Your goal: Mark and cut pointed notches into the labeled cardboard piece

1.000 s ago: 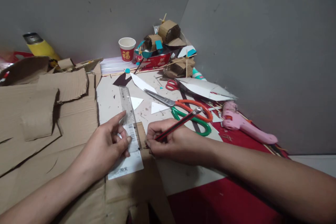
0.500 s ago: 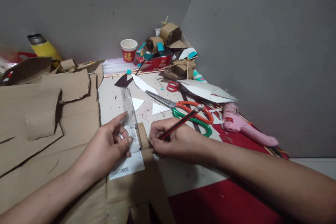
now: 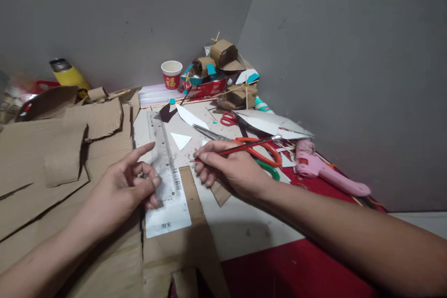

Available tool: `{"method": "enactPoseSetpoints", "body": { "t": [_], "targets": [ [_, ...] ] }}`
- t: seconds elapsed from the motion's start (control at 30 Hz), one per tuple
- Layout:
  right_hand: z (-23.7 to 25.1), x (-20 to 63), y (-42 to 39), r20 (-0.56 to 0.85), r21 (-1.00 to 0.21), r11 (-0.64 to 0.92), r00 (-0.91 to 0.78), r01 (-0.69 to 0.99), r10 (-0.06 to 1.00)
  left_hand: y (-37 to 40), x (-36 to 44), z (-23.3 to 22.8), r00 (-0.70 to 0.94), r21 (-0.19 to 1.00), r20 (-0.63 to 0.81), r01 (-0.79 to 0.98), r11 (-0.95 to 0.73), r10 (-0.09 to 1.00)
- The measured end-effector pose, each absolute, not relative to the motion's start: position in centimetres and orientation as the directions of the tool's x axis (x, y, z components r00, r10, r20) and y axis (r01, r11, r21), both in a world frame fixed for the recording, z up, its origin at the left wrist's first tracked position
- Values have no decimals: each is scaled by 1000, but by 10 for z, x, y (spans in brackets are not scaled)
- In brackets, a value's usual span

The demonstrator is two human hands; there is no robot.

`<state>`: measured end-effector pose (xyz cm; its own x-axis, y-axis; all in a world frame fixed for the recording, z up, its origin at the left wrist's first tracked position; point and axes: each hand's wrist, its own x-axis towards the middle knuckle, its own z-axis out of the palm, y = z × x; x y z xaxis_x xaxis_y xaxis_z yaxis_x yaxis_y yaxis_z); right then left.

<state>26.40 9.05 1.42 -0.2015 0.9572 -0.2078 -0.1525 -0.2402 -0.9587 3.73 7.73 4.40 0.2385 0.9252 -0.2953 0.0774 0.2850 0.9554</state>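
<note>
**Hands over ruler and cardboard, pencil in right grip**

Left hand [image 3: 127, 186] raised just above the cardboard strip [image 3: 181, 223], forearm entering from the lower left corner. Index finger stretched out straight toward the far end of the desk, thumb extended below it, remaining fingers curled in. Clear plastic ruler [image 3: 162, 149] pinched between thumb and curled fingers at its near end, blurred, angled away toward the back wall over the white desk surface [image 3: 240, 228]. White barcode label [image 3: 168, 209] lying on the cardboard strip directly beneath the fingers.

Right hand [image 3: 230, 170] reaching in from the lower right, forearm long and diagonal across the red mat [image 3: 296, 270]. Fingers closed around a red-and-black pencil [image 3: 237, 148], tip pointing left toward the ruler, metal-capped end pointing right over the scissors. Knuckles turned down, heel of the hand low over a small cardboard offcut [image 3: 220, 192]; contact with it not clear.

Orange-handled scissors [image 3: 260, 146] just behind the right hand, crossed with a green-handled pair [image 3: 270, 171]. Pink glue gun [image 3: 326, 174] further right on the red mat. Red paper cup [image 3: 171, 74] and a heap of cardboard models [image 3: 223, 67] in the corner against the grey wall. Large corrugated sheets [image 3: 52, 158] spread to the left, yellow bottle [image 3: 68, 74] behind them.
</note>
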Motion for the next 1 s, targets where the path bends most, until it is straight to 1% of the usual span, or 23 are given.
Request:
{"method": "enactPoseSetpoints", "body": {
  "t": [0.17, 0.37, 0.57, 0.7, 1.0],
  "targets": [
    [9, 264, 90, -167, -972, -200, -239, -120, 957, 68, 20, 56, 187, 949, -314, 75, 305, 931],
    [6, 263, 89, -122, -986, -146, -254, -79, 959, 62, -3, 51, 196, 947, -321, 60, 316, 926],
    [11, 261, 87, -139, -987, -155, -258, -44, 956, 59, 3, 44, 226, 931, -362, 36, 364, 904],
    [15, 261, 87, -172, -982, -186, -235, -36, 957, 57, 20, 44, 261, 919, -394, 84, 386, 881],
    [12, 261, 87, -190, -977, -206, -231, -49, 954, 62, 30, 30, 284, 917, -399, 137, 374, 872]
  ]
}}
